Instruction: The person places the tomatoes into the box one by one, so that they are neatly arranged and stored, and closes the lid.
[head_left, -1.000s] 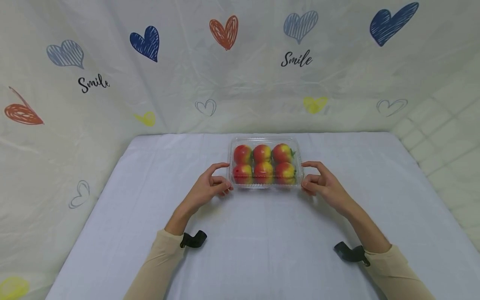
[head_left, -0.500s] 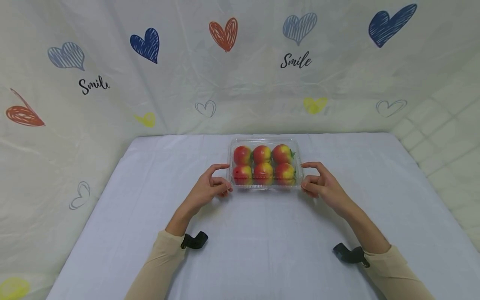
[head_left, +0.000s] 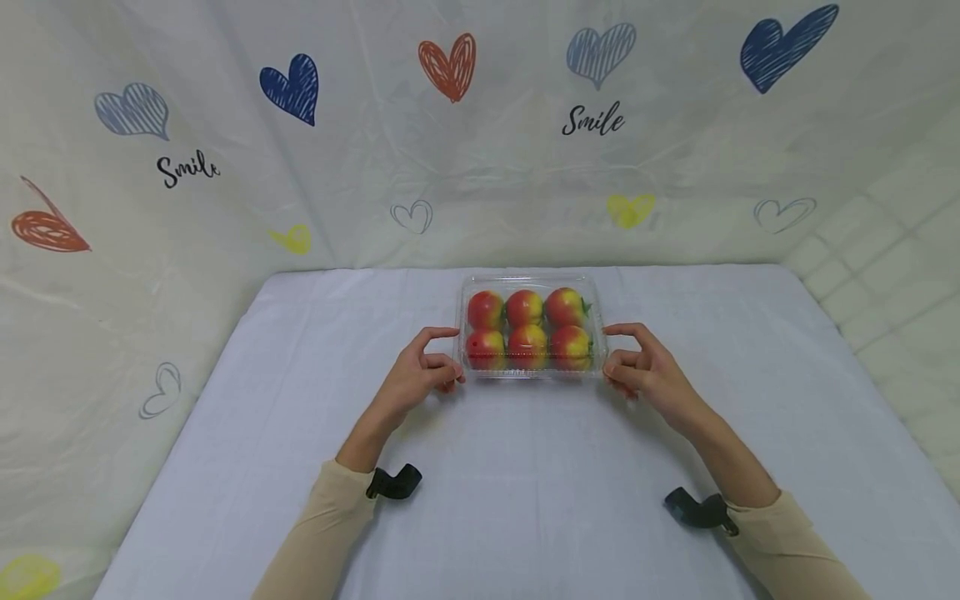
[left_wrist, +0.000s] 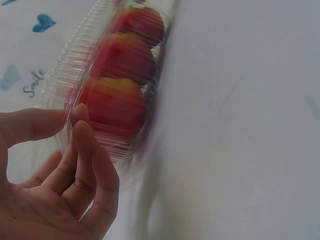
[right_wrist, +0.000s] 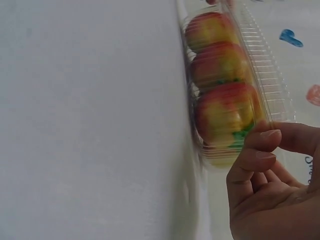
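A clear plastic fruit box (head_left: 531, 375) lies at the far middle of the table, with its lid down. Inside it are several red and yellow fruits (head_left: 527, 346) in two rows, apple-like, with some green leaf at the right end. My left hand (head_left: 408, 379) pinches the box's left rim between thumb and fingers, as the left wrist view shows up close. On the opposite short side, my right hand (head_left: 660, 383) pinches the right rim, its fingertips (right_wrist: 265, 140) against the clear plastic. The fingers beneath the rim are partly hidden in the head view.
A white cloth (head_left: 525, 500) covers the table, whose back edge runs just behind the box. Beyond it hangs a pale curtain (head_left: 510, 167) printed with hearts and "Smile". Small black cameras (head_left: 395, 482) sit at both wrists, over beige sleeves (head_left: 318, 533).
My left forearm has shifted very slightly to the right. The box and the grip of both hands stay where they were.
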